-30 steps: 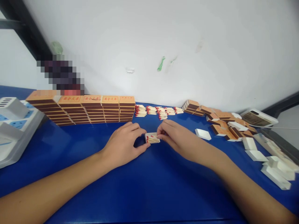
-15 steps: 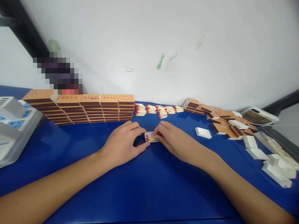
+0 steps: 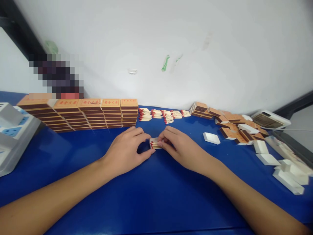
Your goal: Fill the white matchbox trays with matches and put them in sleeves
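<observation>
Lying between the two hands, the small box (image 3: 154, 139) runs lengthwise left to right, matches (image 3: 156, 146) inside with heads leftward; the left hand (image 3: 127, 147) pinches its left end, thumb nearside; the right hand (image 3: 182, 147) covers its right end, whether closed on matches I cannot tell; its fingers reach further left than a second ago.

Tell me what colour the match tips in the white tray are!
Red; the head view shows those match tips best.

One close head-worn view, forward and down over both hands (image 3: 126, 150) (image 3: 182, 150), wall (image 3: 190, 29) beyond.
</observation>
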Motion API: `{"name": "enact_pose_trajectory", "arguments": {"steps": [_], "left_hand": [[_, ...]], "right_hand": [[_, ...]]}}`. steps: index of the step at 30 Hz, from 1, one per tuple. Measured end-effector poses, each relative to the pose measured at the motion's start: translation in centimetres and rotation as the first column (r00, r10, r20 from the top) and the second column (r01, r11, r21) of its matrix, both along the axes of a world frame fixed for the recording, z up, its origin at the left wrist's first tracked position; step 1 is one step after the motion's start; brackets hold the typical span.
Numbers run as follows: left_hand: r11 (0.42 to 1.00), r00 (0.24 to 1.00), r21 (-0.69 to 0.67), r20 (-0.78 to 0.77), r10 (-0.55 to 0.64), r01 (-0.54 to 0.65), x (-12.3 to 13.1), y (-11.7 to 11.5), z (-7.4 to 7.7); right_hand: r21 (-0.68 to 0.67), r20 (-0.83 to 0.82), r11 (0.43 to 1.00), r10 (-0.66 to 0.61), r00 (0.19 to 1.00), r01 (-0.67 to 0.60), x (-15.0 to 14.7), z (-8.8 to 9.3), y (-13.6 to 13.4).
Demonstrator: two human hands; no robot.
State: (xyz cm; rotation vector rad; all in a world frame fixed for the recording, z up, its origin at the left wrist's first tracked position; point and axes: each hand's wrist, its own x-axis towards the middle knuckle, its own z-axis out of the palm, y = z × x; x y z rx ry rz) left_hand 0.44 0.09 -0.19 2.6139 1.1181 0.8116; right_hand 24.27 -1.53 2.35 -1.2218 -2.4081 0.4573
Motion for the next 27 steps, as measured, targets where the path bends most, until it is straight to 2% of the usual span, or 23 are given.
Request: {"name": "enact_pose_trajectory", "arguments": {"steps": [15,20,23,27], "left_hand": [[1.000,1.000,0.007,-0.005,0.003,-0.003,0.1,0.0,0.1],[1.000,1.000,-0.003,0.012,-0.027,0.027,0.0,-0.2,0.0],[0.999,0.999,-0.007,0.020,-0.042,0.042,0.0,-0.3,0.0],[0.999,0.999,-0.016,0.019,-0.036,0.036,0.1,-0.3,0.1]], "right_hand": [[0.077,-0.004,0.996,-0.034,0.999,0.034,1.0,0.1,0.6],[0.174,-0.013,0.963,-0.205,0.979,0.204,3.4,-1.0,3.2],[0.228,0.016,0.946,-0.241,0.970,0.231,4.9,-2.1,5.1],[0.230,0.026,0.947,-0.235,0.972,0.223,5.7,-2.9,6.6]]}}
